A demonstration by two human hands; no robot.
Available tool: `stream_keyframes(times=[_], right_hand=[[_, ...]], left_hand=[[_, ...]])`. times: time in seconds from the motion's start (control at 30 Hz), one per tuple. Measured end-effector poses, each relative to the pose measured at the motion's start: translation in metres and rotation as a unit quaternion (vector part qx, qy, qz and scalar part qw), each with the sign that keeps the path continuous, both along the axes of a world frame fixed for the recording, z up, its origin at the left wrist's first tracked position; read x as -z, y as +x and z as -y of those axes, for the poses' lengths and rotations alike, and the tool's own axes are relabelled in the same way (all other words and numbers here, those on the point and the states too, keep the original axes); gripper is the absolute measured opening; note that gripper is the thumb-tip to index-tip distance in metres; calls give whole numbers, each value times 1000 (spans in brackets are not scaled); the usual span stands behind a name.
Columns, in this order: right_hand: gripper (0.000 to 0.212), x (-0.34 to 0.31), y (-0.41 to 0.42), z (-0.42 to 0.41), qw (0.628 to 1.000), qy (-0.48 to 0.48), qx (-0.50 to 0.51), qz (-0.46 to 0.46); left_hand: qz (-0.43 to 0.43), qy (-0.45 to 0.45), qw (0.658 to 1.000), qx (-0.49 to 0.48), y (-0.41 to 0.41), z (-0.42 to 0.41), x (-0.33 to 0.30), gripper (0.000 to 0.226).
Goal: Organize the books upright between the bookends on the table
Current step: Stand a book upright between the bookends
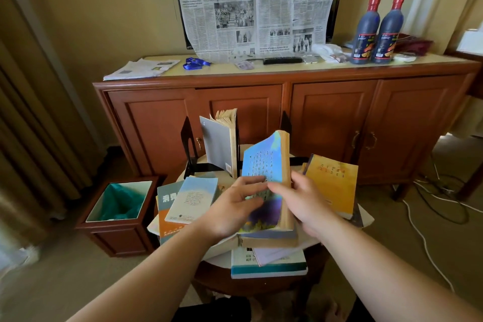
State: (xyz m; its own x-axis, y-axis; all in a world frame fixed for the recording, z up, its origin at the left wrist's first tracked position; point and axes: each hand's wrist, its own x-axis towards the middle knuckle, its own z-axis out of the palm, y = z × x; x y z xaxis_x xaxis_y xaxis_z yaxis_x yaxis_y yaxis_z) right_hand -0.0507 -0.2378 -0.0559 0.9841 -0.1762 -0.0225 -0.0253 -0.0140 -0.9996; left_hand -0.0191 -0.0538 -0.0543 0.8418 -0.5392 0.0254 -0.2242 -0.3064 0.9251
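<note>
Both hands on the blue book (264, 165), standing up mid-surface. Left hand (235, 208) lies w/ fingers spread on the cover; right hand (304, 204) grips the page edge, thumb over the front.

One grey book (218, 148) already upright between the black bookends: left bookend (188, 136) at 11 o'clock, right bookend (285, 123) at 12–1. Its pages fan open at the top, so it looks shaky.

Risks from here: sliding the blue book in could knock the grey one over, since nothing braces its left side. Blue book's thick & worn, so its pages might splay if the grip slackens. Small round surface (364, 219) is crowded too: a pale blue book (192, 200) on a stack at 9, a yellow book (332, 180) at 3, more near the 6 edge w/ overhang. An elbow bump could send those to the floor.

Room: wooden cabinet (261, 112) behind, newspaper (251, 5) hung over a screen, two dark bottles (376, 31) at 1–2, bin (120, 204) w/ green liner at 9, cables on carpet at 3.
</note>
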Motion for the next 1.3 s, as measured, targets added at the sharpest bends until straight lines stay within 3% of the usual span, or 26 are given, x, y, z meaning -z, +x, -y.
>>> stream_keyframes(times=[0.1,0.2,0.27,0.37,0.5,0.57,0.73,0.83,0.9,1.0,1.1,1.3], right_hand=[[28,-1,3,2,998,61,-1,-23],[34,-6,11,6,987,150,-43,-29],[36,-8,18,6,980,178,-78,-33],[33,-8,32,2,982,160,-93,-19],[25,-3,59,-7,997,-2,-70,13],[24,1,76,-12,994,-95,-52,11],[98,11,107,-27,958,-284,-39,-10],[111,27,121,-30,910,-403,-95,-6],[116,42,127,-29,867,-480,-121,-51],[111,64,121,-29,800,-579,-135,-77],[106,76,113,-30,770,-619,-137,-70],[106,82,114,-28,756,-639,-133,-58]], left_hand=[[28,-2,994,-102,16,-6,11,37],[-90,-87,979,-162,30,-16,8,58],[-192,-181,959,-107,41,-25,3,58],[-248,-265,931,-25,49,-39,-2,63],[-261,-263,928,36,55,-52,-7,65],[-250,-246,936,15,60,-56,-10,66],[-165,-218,948,-163,76,-65,-21,49],[-126,-206,936,-257,92,-72,-25,42],[-103,-188,929,-301,107,-74,-23,41],[-68,-158,917,-360,129,-69,-20,40],[-21,-107,909,-402,148,-58,-16,41],[12,-63,907,-415,187,-35,2,53]])
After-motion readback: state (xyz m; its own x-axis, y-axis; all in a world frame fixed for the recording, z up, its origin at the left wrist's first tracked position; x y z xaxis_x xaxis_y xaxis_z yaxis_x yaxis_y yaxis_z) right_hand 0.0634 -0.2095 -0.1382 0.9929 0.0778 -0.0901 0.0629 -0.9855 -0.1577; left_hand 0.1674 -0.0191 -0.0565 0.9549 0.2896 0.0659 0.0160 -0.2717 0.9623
